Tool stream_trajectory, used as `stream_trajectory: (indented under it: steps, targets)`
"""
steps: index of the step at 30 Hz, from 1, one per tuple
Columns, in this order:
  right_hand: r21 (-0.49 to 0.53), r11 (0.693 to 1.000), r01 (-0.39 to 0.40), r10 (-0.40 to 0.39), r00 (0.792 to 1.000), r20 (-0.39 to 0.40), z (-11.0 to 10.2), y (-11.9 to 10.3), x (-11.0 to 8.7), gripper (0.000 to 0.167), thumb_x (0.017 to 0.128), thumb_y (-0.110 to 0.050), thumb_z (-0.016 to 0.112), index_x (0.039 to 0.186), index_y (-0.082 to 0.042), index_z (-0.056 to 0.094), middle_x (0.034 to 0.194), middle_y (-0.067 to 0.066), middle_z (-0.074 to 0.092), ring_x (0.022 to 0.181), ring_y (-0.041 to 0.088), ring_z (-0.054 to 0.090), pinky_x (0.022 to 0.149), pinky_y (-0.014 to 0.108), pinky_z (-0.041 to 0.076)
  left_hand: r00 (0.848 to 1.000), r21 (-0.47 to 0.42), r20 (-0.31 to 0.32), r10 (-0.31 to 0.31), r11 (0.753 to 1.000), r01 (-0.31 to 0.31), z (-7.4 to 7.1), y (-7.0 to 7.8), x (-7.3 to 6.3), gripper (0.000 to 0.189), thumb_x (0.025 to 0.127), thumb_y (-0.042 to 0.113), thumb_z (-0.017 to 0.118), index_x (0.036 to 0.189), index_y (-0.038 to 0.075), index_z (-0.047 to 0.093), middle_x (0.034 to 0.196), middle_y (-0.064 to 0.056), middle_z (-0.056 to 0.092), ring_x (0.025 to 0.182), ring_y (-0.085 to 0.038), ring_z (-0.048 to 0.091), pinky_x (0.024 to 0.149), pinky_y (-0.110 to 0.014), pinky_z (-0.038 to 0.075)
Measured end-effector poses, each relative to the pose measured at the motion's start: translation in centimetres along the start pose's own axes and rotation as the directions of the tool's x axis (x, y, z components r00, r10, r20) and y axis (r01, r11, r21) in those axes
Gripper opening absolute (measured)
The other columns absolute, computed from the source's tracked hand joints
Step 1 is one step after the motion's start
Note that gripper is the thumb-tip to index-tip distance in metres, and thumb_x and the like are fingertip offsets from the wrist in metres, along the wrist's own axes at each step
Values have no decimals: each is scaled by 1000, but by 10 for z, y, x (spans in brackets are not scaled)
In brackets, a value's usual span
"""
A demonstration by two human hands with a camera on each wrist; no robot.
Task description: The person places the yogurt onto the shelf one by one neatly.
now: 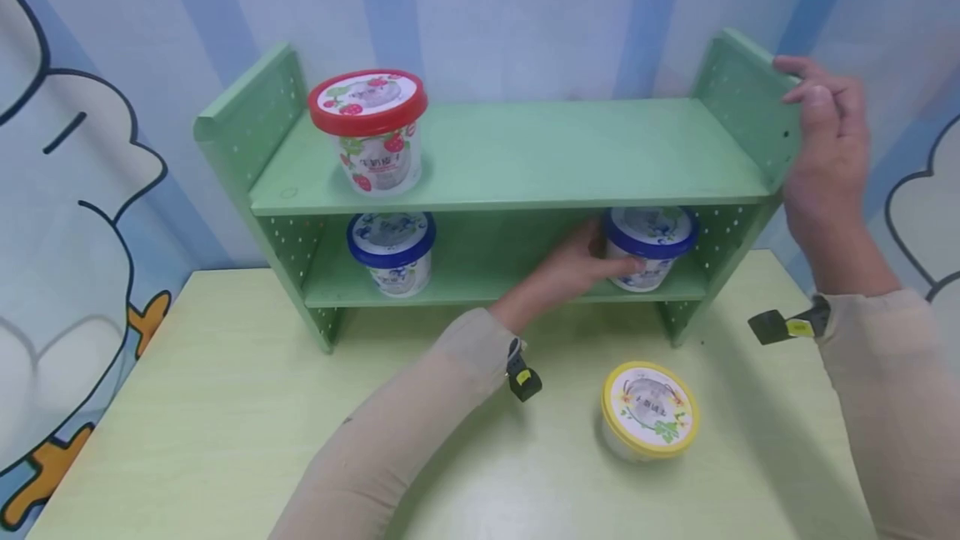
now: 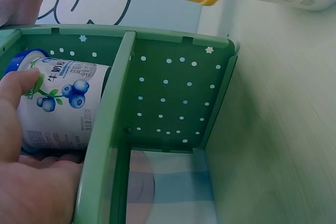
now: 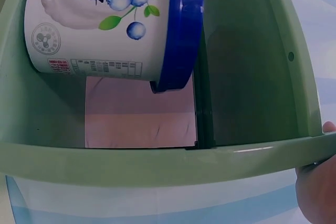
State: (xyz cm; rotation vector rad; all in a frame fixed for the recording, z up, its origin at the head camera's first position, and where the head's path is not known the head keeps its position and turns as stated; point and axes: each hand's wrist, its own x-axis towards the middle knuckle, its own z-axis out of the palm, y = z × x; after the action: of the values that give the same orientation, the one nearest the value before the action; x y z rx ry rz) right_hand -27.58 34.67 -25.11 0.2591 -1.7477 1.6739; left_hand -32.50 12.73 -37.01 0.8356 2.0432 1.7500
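Observation:
My left hand reaches onto the lower level of a green two-tier shelf. It holds a white blueberry tub with a blue lid near the right end, thumb across the front. In the left wrist view, blueberries are printed on the side of this tub, and the fingers pass beneath it. At the shelf's right side panel, my right hand grips the edge. The right wrist view catches only part of that right hand on the rim, with the blueberry tub inside the shelf.
A red-lidded tub stands at the left of the upper level. Below it is another blue-lidded tub. In front of the shelf, a yellow-lidded tub stands on the pale table. A wall with cartoon figures rises behind.

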Motion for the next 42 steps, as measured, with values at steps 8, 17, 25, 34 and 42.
stream_trajectory:
  steps: [8, 17, 25, 34, 42]
  targets:
    - [48, 999, -9, 9, 1000, -1, 0, -1, 1, 15, 104, -18, 45, 106, -9, 56, 142, -1, 48, 123, 22, 43, 80, 31, 49, 1000, 14, 5, -23, 1000, 22, -2, -2, 3, 82, 84, 20, 79, 151, 9, 32, 143, -9, 49, 129, -19, 48, 102, -27, 43]
    - [-8, 1000, -22, 22, 1000, 0, 1, -3, -1, 16, 105, -20, 43, 107, -11, 56, 143, -2, 47, 128, 19, 40, 88, 37, 44, 1000, 17, 26, -17, 1000, 17, -4, 1, 2, 80, 84, 14, 79, 149, 5, 34, 141, -13, 49, 128, -22, 48, 100, -27, 44]
    - [-70, 997, 11, -10, 1000, 14, 2, -3, -2, 18, 105, -19, 40, 107, -12, 56, 144, -2, 47, 133, 18, 35, 100, 39, 37, 999, -13, 41, -21, 1000, 22, -5, 3, 2, 81, 83, 11, 79, 149, 4, 33, 142, -14, 48, 129, -23, 47, 101, -27, 43]
    - [23, 999, 31, -31, 1000, 6, 1, 0, 0, 16, 104, -18, 43, 105, -10, 57, 142, 2, 49, 128, 21, 39, 88, 36, 41, 998, 28, 34, -48, 998, 48, -6, 4, 2, 85, 82, 15, 81, 151, 6, 32, 143, -14, 48, 129, -23, 47, 101, -28, 43]
    - [34, 997, 66, -67, 998, 18, 1, 2, 0, 15, 104, -18, 43, 104, -10, 56, 142, 4, 49, 128, 22, 40, 87, 36, 41, 999, 32, 37, -7, 999, 6, -6, 0, 2, 84, 80, 14, 83, 148, 5, 35, 140, -12, 51, 126, -20, 49, 100, -26, 44]
